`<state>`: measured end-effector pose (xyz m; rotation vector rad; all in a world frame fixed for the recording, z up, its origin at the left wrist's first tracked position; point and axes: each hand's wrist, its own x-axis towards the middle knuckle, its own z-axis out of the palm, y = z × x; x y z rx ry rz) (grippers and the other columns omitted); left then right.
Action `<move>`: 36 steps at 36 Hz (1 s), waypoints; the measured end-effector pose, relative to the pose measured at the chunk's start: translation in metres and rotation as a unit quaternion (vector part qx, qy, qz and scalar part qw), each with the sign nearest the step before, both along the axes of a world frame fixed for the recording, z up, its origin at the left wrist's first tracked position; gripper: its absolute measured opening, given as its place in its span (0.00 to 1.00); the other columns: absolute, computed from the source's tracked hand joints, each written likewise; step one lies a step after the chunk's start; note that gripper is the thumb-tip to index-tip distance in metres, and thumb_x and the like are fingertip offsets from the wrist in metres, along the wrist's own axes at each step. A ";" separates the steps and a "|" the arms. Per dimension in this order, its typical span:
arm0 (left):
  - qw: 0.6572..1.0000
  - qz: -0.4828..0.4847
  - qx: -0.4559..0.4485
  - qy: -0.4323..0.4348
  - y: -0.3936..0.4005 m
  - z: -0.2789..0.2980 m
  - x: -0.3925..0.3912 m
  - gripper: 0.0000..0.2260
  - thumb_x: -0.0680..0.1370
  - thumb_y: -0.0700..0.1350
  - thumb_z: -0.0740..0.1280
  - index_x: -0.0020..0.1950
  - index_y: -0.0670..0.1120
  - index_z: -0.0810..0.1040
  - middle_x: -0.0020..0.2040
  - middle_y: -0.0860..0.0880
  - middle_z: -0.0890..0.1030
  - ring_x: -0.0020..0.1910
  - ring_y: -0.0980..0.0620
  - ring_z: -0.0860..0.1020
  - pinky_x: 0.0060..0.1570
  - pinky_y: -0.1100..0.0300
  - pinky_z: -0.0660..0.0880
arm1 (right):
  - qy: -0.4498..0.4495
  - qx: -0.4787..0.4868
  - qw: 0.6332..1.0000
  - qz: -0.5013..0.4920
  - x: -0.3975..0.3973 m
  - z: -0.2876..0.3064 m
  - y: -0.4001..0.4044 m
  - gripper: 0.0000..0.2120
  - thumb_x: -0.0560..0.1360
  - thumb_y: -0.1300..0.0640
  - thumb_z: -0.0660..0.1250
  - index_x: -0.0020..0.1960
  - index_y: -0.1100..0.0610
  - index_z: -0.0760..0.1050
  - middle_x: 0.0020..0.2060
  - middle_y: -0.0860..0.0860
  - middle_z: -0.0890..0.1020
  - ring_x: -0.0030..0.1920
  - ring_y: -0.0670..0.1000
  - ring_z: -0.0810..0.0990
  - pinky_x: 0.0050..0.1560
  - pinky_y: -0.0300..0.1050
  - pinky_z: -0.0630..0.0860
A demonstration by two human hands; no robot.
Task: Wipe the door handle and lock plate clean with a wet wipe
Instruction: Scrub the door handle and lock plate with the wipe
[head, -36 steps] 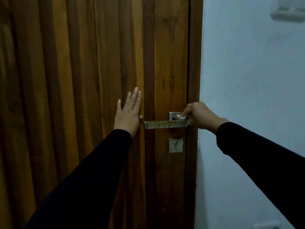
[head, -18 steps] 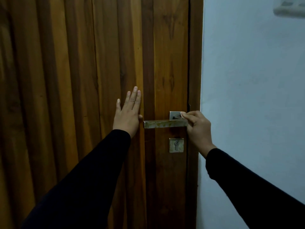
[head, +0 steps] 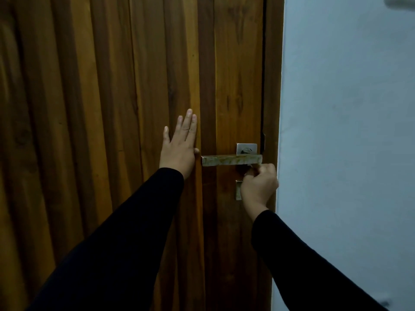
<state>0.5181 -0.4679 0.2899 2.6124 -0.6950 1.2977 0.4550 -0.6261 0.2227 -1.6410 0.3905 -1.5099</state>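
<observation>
A tarnished metal lever handle point(head: 231, 160) runs level across the brown wooden door point(head: 112, 108), fixed to a square silver plate point(head: 246, 149). Below it sits the keyhole lock plate point(head: 238, 189), mostly hidden behind my right hand point(head: 259, 187). That hand is curled just under the handle's right end, fingertips up against its underside; a small pale bit of the wet wipe point(head: 251, 164) shows at the fingertips. My left hand point(head: 179, 147) lies flat on the door, fingers straight, just left of the handle's tip.
The door frame point(head: 272, 86) runs down the right of the door. A pale blue wall point(head: 348, 131) fills the right side. A light fixture edge point(head: 402, 1) shows at the top right corner.
My right hand has dropped from the top of the handle's square plate to beneath the handle's right end, now covering the lock plate. The left hand stays flat on the door.
</observation>
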 end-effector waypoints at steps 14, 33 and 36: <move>1.000 -0.003 -0.006 -0.009 -0.001 -0.001 0.001 0.35 0.81 0.46 0.56 0.71 0.50 0.28 0.72 0.53 0.27 0.74 0.51 0.36 0.68 0.47 0.37 | -0.002 0.116 0.992 0.040 0.005 0.003 0.027 0.06 0.75 0.65 0.64 0.48 0.66 0.78 0.50 0.55 0.77 0.47 0.49 0.76 0.45 0.37 0.72; 1.000 -0.002 -0.006 -0.007 -0.001 -0.001 0.000 0.35 0.80 0.46 0.57 0.74 0.49 0.31 0.75 0.51 0.31 0.75 0.51 0.37 0.70 0.46 0.38 | 0.004 0.076 0.992 0.099 0.004 -0.002 0.029 0.09 0.75 0.64 0.64 0.54 0.64 0.78 0.55 0.54 0.76 0.55 0.53 0.75 0.55 0.47 0.76; 1.000 -0.001 -0.002 -0.006 0.000 0.000 -0.001 0.35 0.81 0.46 0.57 0.73 0.49 0.30 0.75 0.51 0.31 0.75 0.51 0.36 0.70 0.46 0.38 | 0.046 0.031 0.990 0.130 0.001 -0.004 0.024 0.09 0.76 0.62 0.64 0.54 0.61 0.79 0.52 0.53 0.76 0.52 0.53 0.77 0.53 0.47 0.77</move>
